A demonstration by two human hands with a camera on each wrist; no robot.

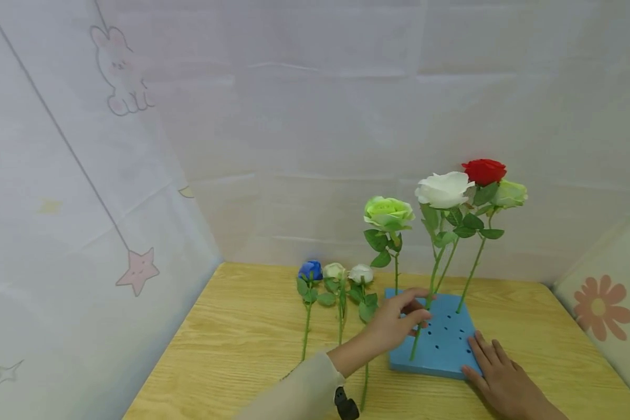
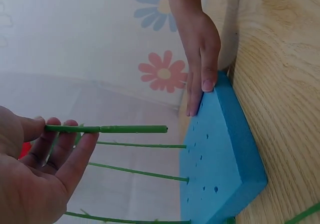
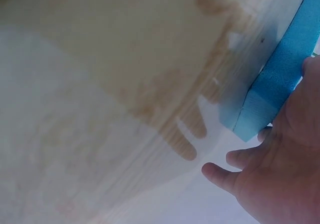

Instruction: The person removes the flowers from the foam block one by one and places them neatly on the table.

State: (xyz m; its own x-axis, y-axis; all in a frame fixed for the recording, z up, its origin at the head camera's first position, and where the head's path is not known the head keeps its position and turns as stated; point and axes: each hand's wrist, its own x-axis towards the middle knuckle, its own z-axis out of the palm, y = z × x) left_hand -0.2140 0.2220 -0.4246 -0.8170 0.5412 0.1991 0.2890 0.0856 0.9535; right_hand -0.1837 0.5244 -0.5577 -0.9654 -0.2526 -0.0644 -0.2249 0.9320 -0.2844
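My left hand (image 1: 396,318) pinches the green stem of a white rose (image 1: 443,190) between thumb and fingers. In the left wrist view the stem's cut end (image 2: 160,129) hangs clear of the blue foam block (image 2: 220,134), which is dotted with small holes. Flat against the block's right edge rests my right hand (image 1: 504,376), fingers extended. Three roses stand upright in the block: a bright green one (image 1: 388,214) at the back left, plus a red one (image 1: 484,171) and a pale green one (image 1: 510,194) behind the white bloom.
Left of the block, a blue rose (image 1: 310,270), a cream rose (image 1: 333,270) and another white rose (image 1: 361,273) lie on the wooden table (image 1: 231,350), stems toward the front. A pale printed cloth wall (image 1: 315,146) rises behind the table.
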